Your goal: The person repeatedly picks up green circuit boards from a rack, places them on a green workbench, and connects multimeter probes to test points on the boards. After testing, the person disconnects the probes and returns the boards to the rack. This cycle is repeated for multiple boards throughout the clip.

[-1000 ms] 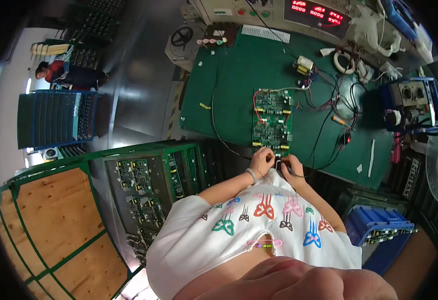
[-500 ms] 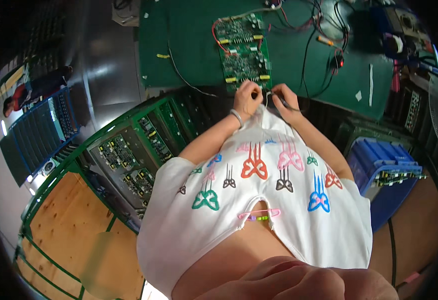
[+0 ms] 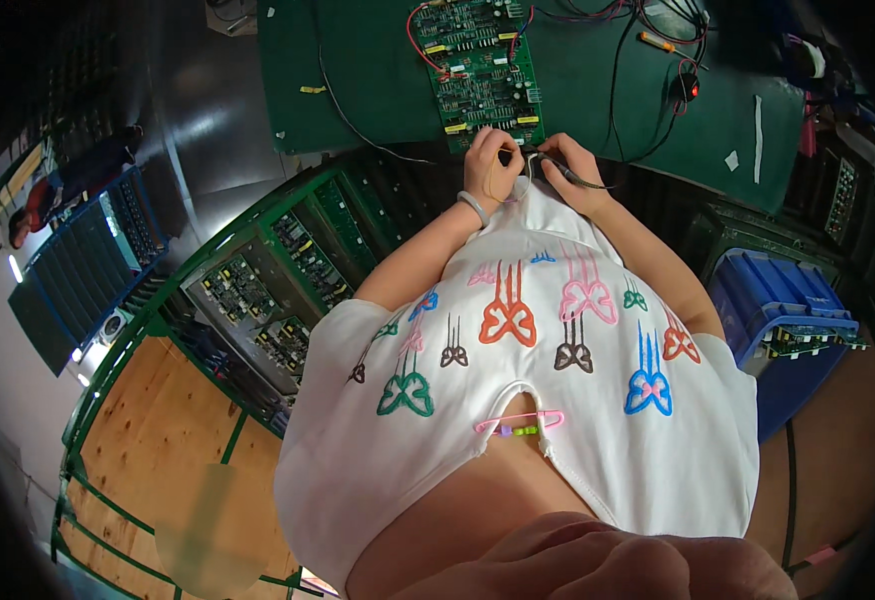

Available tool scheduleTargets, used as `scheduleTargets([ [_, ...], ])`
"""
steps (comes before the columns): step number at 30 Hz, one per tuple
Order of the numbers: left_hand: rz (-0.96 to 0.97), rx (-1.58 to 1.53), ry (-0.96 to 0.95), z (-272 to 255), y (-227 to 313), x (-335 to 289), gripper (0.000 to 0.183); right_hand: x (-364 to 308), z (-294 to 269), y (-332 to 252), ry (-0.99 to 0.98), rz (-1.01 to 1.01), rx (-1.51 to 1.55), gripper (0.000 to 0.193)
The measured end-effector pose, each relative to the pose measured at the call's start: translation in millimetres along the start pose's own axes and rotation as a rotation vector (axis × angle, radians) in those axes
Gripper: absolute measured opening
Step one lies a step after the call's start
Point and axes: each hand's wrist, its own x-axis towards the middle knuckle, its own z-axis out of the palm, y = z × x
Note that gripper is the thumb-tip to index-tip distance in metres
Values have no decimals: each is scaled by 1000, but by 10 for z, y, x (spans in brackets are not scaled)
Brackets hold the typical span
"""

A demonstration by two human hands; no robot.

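At the near edge of the green-topped table, a green circuit board [image 3: 488, 95] lies with yellow and black parts and red wires on it. Just below its near end, my left hand [image 3: 490, 172] is closed in a pinch, and a thin yellowish wire [image 3: 491, 188] loops from its fingers. Close beside it my right hand [image 3: 576, 172] grips a slim black corded tool [image 3: 586, 183], much like a soldering iron, its tip lost among the fingers. A pale loop of wire [image 3: 531, 162] shows between the two hands, too small to make out well.
A loose black cable [image 3: 358, 150] trails over the green table [image 3: 368, 60]. An orange-handled screwdriver [image 3: 657, 42] and a small box with a red light [image 3: 693, 88] lie right. Racks of circuit boards [image 3: 278, 270] stand left, a blue bin [image 3: 773, 290] right. Another person [image 3: 33, 215] is far left.
The table and board have shifted upward in view. My hands stay close together at the board's near edge; the yellowish wire now shows at my left hand and the black tool is plainer in my right.
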Motion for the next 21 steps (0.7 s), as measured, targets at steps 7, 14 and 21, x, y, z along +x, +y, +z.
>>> scheduleTargets([
  [7,-8,4,-9,12,-3,3,14,20,-7,-29,-2,-26,-5,21],
  [14,-15,16,-31,68,-51,-29,12,12,-6,78,-4,-67,-9,20],
  [21,-22,0,-37,25,-62,-20,12,27,7,-20,0,-52,-30,19],
])
